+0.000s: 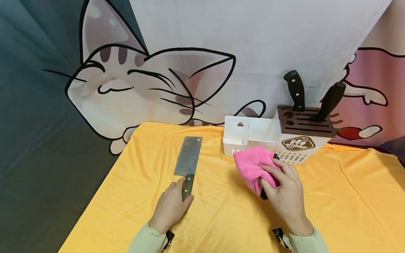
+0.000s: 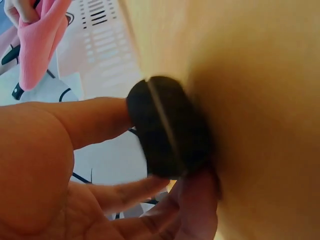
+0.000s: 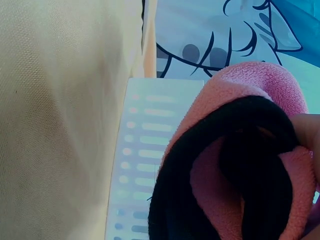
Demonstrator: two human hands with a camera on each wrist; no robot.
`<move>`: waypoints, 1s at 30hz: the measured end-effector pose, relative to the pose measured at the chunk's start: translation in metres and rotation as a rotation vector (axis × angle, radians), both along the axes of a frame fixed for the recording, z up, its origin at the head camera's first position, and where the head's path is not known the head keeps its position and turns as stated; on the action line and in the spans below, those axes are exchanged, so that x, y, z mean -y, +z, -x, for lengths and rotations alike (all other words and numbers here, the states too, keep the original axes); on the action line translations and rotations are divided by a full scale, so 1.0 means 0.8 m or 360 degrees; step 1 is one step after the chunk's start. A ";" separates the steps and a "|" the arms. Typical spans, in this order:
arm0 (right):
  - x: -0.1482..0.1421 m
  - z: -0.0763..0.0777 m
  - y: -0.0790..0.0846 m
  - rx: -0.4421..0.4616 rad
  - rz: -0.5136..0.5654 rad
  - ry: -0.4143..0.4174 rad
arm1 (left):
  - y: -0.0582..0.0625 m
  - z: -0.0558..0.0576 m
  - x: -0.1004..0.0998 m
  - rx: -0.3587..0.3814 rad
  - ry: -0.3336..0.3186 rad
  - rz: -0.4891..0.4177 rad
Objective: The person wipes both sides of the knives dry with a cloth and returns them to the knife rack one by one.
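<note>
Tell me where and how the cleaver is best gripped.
I'd take the riveted cleaver handle from the near side: it points toward the person, while the broad blade points away. The left hand holds it there.

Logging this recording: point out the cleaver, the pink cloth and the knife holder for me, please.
Cleaver (image 1: 188,156): head view, middle of the blade.
Pink cloth (image 1: 252,164): head view, the fabric clear of the fingers.
Knife holder (image 1: 299,143): head view, its printed front wall.
</note>
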State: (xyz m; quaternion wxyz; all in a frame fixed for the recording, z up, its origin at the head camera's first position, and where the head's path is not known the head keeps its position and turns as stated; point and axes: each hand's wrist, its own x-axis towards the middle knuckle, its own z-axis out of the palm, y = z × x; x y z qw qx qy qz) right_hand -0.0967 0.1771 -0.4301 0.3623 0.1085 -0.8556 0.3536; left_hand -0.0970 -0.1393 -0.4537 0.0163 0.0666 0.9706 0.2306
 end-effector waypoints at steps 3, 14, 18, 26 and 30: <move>0.000 0.000 0.000 -0.0002 -0.0001 -0.0002 | -0.004 -0.001 -0.003 -0.0019 0.0045 0.0008; -0.001 0.001 -0.002 -0.0017 0.0000 -0.0013 | -0.007 0.004 -0.006 -0.0001 0.0113 0.0006; -0.001 0.001 0.000 -0.0013 -0.0001 -0.0014 | -0.007 0.005 -0.006 0.0003 0.0142 -0.0046; -0.003 0.002 -0.001 -0.0009 -0.0009 -0.0020 | -0.003 0.010 -0.007 0.0067 0.0210 -0.0253; -0.004 0.002 -0.002 -0.0013 -0.0010 -0.0023 | 0.002 0.013 -0.009 0.0075 0.0259 -0.0329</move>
